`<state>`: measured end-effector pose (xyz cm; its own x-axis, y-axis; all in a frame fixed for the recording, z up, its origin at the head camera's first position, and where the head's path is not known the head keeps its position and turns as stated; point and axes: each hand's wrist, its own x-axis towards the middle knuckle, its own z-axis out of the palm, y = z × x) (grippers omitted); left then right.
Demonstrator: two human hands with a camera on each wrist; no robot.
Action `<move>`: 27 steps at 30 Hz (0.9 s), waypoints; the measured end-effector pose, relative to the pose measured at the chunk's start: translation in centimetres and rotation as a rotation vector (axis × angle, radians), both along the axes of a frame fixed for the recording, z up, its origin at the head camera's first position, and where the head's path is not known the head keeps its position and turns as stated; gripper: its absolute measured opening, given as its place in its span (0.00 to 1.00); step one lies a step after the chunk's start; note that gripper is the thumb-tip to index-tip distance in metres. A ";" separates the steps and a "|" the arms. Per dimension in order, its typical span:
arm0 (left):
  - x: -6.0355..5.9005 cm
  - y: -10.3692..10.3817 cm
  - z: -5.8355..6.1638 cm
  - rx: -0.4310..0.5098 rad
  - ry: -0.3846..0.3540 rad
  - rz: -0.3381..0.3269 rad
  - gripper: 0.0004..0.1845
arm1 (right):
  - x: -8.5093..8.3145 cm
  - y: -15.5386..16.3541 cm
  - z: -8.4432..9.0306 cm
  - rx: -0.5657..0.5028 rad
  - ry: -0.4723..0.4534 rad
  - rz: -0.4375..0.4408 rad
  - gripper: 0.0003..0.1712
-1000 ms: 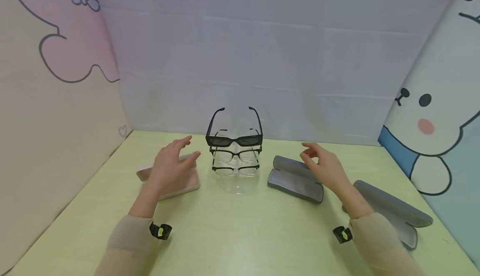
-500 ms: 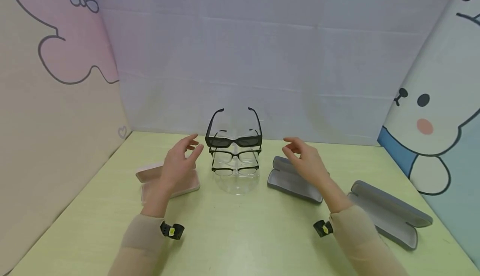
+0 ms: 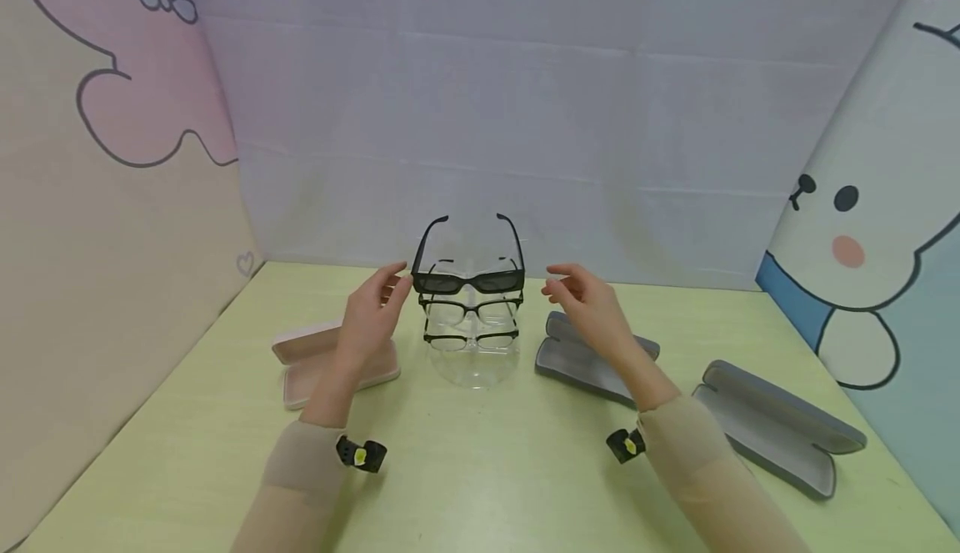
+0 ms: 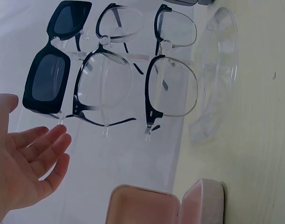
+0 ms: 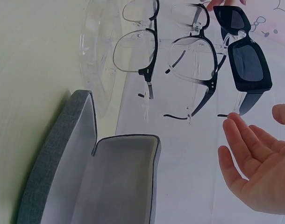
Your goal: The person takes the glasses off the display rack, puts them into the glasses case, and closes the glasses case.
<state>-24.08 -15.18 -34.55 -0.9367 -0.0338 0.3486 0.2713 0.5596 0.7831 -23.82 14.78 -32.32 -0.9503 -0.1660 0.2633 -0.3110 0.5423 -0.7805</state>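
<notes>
A clear display stand [image 3: 476, 372] bears three pairs of eyewear. On its top tier sit black sunglasses [image 3: 468, 283], temples pointing back; below are black-framed glasses [image 3: 471, 311] and half-rim glasses [image 3: 471, 340]. My left hand [image 3: 371, 311] is at the left end of the sunglasses, fingertips right by the hinge, thumb apart from the fingers. On the other side my right hand [image 3: 588, 307] is a short way off the right end, fingers relaxed. Both wrist views show the hands holding nothing, the left hand [image 4: 32, 163] and right hand [image 5: 259, 163] with fingers spread beside the sunglasses [image 5: 249, 63].
Left of the stand lies an open pink glasses case [image 3: 382, 369], partly behind the left forearm. An open grey case [image 3: 573, 361] lies under the right hand, and a second open grey case [image 3: 772, 432] farther right. A pale curtain [image 3: 480, 119] rises behind the table [image 3: 480, 470].
Both hands have moved inward toward the sunglasses, the left rightward and the right leftward. The eyewear, stand and cases have stayed in place.
</notes>
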 end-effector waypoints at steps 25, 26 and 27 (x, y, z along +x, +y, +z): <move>-0.2 2.0 0.3 0.092 -0.029 0.062 0.22 | -1.7 -3.1 0.3 -0.176 -0.072 0.006 0.25; -0.2 2.0 0.3 0.093 -0.027 0.062 0.22 | -1.7 -3.2 0.3 -0.176 -0.075 0.005 0.24; -0.2 2.1 0.3 0.091 -0.022 0.061 0.22 | -1.7 -3.2 0.3 -0.178 -0.076 0.002 0.24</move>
<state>-24.27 -13.11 -34.22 -0.9394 -0.1218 0.3205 0.2205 0.5012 0.8368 -25.57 11.53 -32.00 -0.9682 -0.1256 0.2162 -0.2487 0.3931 -0.8852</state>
